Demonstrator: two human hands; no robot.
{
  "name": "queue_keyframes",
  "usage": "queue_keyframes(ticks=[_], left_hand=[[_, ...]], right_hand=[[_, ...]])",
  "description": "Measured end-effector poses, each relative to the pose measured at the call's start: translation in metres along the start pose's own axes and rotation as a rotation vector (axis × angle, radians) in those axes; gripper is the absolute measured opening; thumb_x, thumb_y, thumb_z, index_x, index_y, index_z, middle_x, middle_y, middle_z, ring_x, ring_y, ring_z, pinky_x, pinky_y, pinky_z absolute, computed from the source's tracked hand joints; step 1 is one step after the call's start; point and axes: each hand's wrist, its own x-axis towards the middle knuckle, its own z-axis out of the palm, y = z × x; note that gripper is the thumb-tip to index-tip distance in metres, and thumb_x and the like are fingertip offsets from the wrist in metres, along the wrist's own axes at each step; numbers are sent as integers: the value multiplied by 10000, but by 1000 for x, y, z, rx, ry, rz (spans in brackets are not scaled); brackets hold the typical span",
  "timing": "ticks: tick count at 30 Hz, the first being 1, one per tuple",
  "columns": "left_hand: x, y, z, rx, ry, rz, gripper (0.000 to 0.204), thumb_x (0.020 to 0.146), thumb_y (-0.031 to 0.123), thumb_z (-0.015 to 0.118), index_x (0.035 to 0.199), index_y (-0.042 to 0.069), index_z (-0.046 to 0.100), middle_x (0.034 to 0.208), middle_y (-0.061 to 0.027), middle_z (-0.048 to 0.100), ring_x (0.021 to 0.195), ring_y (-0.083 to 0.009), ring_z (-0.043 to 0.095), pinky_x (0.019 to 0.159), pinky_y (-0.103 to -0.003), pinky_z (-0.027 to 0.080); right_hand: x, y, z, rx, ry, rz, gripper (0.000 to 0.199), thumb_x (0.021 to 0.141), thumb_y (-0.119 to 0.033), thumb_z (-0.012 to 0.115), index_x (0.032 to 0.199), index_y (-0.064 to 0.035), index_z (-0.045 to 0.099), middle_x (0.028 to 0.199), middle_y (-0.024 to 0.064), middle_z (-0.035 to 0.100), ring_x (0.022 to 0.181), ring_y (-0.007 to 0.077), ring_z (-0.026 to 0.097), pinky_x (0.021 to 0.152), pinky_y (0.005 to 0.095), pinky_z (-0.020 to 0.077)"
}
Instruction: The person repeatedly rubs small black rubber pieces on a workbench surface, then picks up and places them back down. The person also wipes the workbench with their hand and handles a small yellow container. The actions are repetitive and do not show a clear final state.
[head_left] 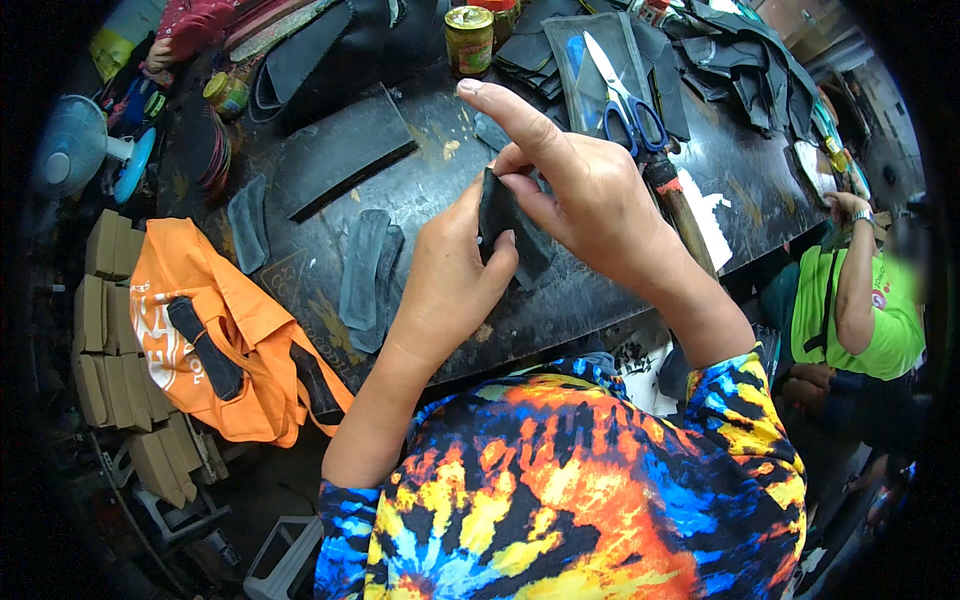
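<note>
Above the near edge of the dark worktable [440, 110], both my hands hold a narrow black piece of leather-like material [489, 205]. My left hand [445, 265] is closed on its lower part, with the thumb pressed against it. My right hand [595, 190] pinches its upper end between thumb and fingers, while the index finger points out to the far left. Part of the piece is hidden behind my fingers. Left of my left hand lie several grey-black shaped strips [365, 270], and a thick black slab [345, 150] lies beyond them.
Blue-handled scissors [605, 70] lie on dark sheets at the back. A wooden tool handle [690, 220] lies right of my right hand. A tin can [470, 45] stands at the back. Orange cloth [220, 320] hangs at the left edge. A person in green [865, 310] sits at right.
</note>
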Motion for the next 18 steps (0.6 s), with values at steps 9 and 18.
queue_keyframes(ticks=[9, 18], left_hand=[[-1, -22, 0, -160, -116, -61, 556, 857, -6, 666, 1403, -32, 563, 1084, -176, 730, 1042, -288, 723, 934, -366, 539], [-6, -56, 1, -759, 15, -244, 606, 927, -35, 655, 1509, -9, 491, 1324, -90, 664, 1197, -162, 640, 1099, -341, 463]], right_hand=[[3, 11, 5, -86, 20, -86, 756, 830, 64, 717, 1524, -158, 515, 846, 69, 697, 756, 237, 710, 691, 358, 576], [-66, 30, -56, 30, 187, 333, 593, 932, 70, 575, 1491, -108, 484, 810, 69, 547, 735, 176, 594, 753, 330, 523]])
